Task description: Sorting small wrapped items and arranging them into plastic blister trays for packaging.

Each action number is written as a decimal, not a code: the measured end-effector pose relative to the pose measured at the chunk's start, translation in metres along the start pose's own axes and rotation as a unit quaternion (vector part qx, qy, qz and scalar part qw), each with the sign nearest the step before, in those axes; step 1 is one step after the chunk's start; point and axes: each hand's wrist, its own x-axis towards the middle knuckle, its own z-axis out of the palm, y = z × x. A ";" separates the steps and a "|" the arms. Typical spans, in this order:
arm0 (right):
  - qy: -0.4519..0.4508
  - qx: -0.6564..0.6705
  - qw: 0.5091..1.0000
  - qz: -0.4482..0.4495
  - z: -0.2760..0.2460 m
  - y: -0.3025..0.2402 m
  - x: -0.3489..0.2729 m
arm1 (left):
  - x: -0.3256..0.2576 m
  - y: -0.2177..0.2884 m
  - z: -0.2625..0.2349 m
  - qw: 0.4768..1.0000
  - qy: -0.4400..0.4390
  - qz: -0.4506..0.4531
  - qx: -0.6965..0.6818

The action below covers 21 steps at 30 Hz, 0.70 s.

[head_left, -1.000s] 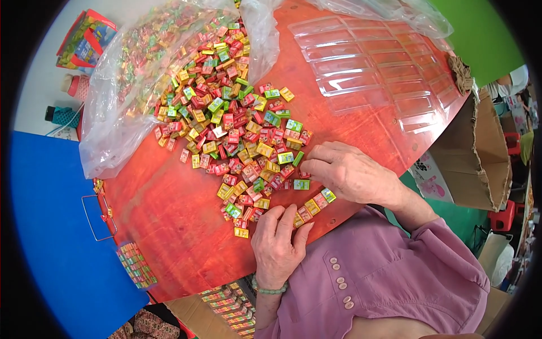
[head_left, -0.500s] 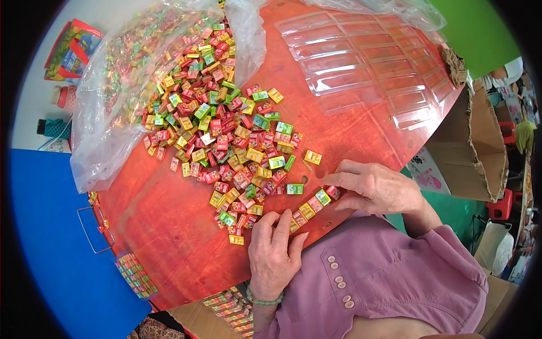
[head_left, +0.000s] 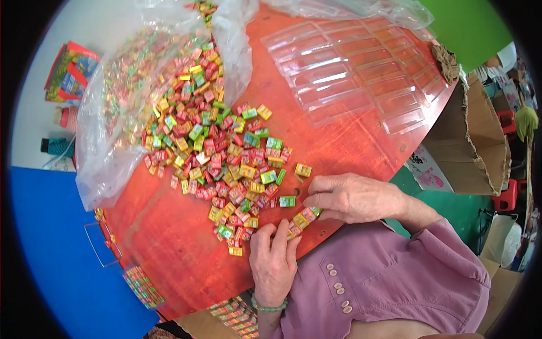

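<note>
A short row of small coloured boxes [head_left: 301,220], yellow, pink and green, lies end to end near the table's front edge. Around its upper right end are the fingers and thumb of my right hand [head_left: 358,199], closed and hiding the last boxes. My left hand [head_left: 273,264], with a green bead bracelet at the wrist, closes its bent fingers on the lower left end. Just beyond the row, a single green box [head_left: 287,201] sits apart. Left of it spreads a loose heap of small red, yellow and green boxes [head_left: 226,164].
The heap comes from a large clear plastic bag [head_left: 107,169] at the back left. Clear moulded trays [head_left: 339,73] lie at the back right of the red table [head_left: 186,243]. Packed blocks of small boxes [head_left: 144,287] show at the left edge. An open carton [head_left: 466,141] stands off right.
My right hand has moved leftward along the row and now covers the green and red boxes at its end. My left hand stays at the other end. The whole view has shifted slightly.
</note>
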 end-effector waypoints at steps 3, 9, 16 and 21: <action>0.003 0.002 1.000 -0.022 0.007 0.003 -0.001 | -0.004 -0.003 0.004 1.000 0.020 0.021 0.012; 0.066 -0.044 0.995 -0.063 0.023 0.000 -0.003 | -0.007 0.000 0.009 0.998 0.032 0.035 0.051; 0.127 -0.077 0.987 -0.053 0.028 0.007 -0.014 | 0.011 0.012 0.005 0.998 0.022 0.042 0.050; 0.193 -0.140 0.971 -0.011 -0.023 0.018 -0.025 | 0.078 0.030 0.006 0.994 0.020 0.100 0.034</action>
